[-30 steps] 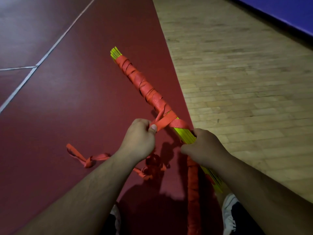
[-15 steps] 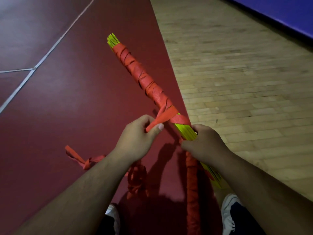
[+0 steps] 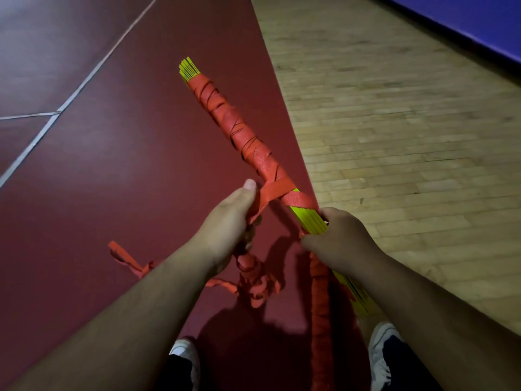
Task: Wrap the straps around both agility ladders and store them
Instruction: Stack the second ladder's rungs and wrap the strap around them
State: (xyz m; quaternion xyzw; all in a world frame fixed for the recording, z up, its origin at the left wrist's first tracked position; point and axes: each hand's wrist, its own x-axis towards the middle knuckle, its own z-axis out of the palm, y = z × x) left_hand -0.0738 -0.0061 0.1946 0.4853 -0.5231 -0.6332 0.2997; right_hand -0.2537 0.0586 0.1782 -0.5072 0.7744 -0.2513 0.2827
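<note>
Ladders: two. One ladder held slanting above red floor, far half orange-wrapped, yellow rungs bare near the grip. Second ladder fully wrapped, below right hand, running toward feet.
Strap: one loose run, taut from bundle to left hand; remainder tangled and trailing on red floor.
Left hand: clenched round strap, thumb up.
Right hand: grasping bare rungs just below last turn.
Shoes: two, white, bottom edge.
Around: wood floor right, blue wall far corner, white lines left.
In the way: forearms cover part of strap tail and ladder's near end.
</note>
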